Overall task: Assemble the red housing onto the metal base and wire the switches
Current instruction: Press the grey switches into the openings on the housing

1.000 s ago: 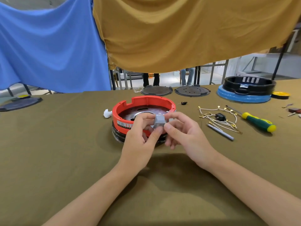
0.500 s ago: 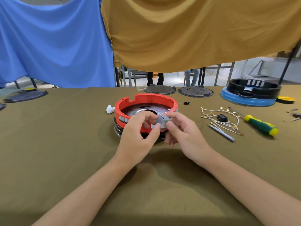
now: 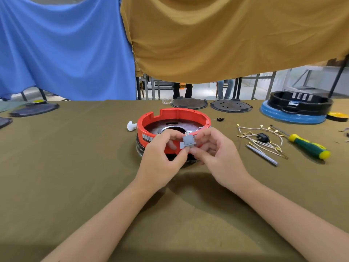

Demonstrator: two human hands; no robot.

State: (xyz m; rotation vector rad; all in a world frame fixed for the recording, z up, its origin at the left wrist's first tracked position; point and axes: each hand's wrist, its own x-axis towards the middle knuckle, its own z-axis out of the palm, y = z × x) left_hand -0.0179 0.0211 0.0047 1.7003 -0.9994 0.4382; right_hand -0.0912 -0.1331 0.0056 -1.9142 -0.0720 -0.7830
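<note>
The red housing (image 3: 175, 114) is a round ring seated on the metal base (image 3: 140, 149) in the middle of the table. In front of its near rim, both hands pinch a small grey switch (image 3: 188, 141). My left hand (image 3: 162, 159) holds it from the left with thumb and fingers. My right hand (image 3: 217, 154) holds it from the right. A bundle of white wires (image 3: 264, 138) with brass terminals lies to the right.
A green-and-yellow screwdriver (image 3: 309, 146) and a slim grey tool (image 3: 262, 155) lie by the wires. A white scrap (image 3: 131, 126) sits left of the housing. Dark round plates (image 3: 188, 103) and a black-on-blue ring stack (image 3: 296, 108) line the far edge.
The grey switch has been turned between the fingers, its flat square face now showing. Both hands stayed in front of the housing's near rim.
</note>
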